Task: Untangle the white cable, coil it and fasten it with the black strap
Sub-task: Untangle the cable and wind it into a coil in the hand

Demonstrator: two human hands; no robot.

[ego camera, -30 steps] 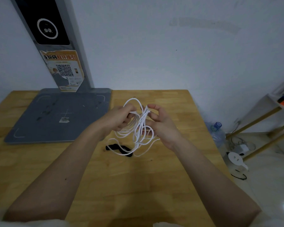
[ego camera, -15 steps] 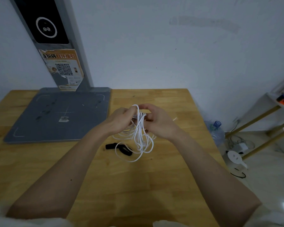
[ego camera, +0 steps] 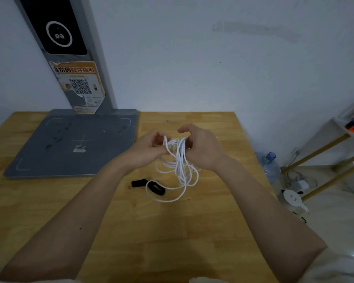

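Note:
A tangled white cable hangs in several loops between my two hands above the wooden table. My left hand grips strands of it at the left of the bundle. My right hand holds the bundle's top from the right, fingers curled round the strands. The lowest loops reach the tabletop. The black strap lies flat on the table just below and left of the hanging loops, and one white loop crosses over its right part.
A grey flat base plate with an upright post and a QR-code sticker stands at the back left. The table's right edge drops to a floor with a water bottle, a white round device and a wooden rack.
The large loop that stood above my hands is gone. Both hands have closed in on the bundle's top, and the loops now hang lower, reaching the table near the strap.

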